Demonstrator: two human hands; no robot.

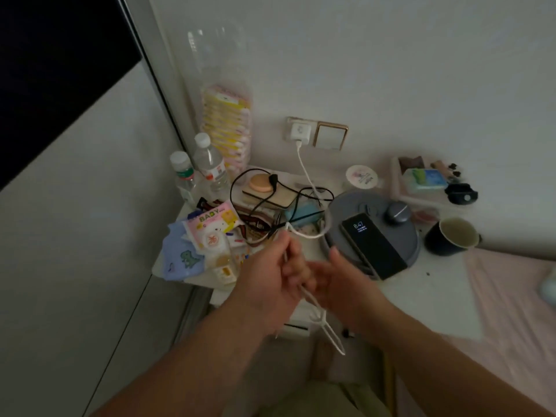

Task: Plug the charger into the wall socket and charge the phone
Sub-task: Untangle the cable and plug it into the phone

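Note:
A white charger block (299, 131) sits plugged into the wall socket (289, 127) above the bedside table. Its white cable (307, 173) runs down across the table and loops toward me. My left hand (270, 278) is closed around the cable, which hangs in a loop (331, 335) below it. My right hand (337, 278) is beside the left, fingers apart, touching the same stretch of cable. A dark phone (373, 245) with a lit screen showing 8:47 lies tilted on a grey round device (400, 236), just right of my hands.
The white table (421, 293) holds two water bottles (207, 167), baby wipes (210, 224), black cables (258, 203), a dark mug (451, 236) and a pink tray (421, 182). A wall switch (330, 135) is beside the socket. Pink bedding (511, 296) lies right.

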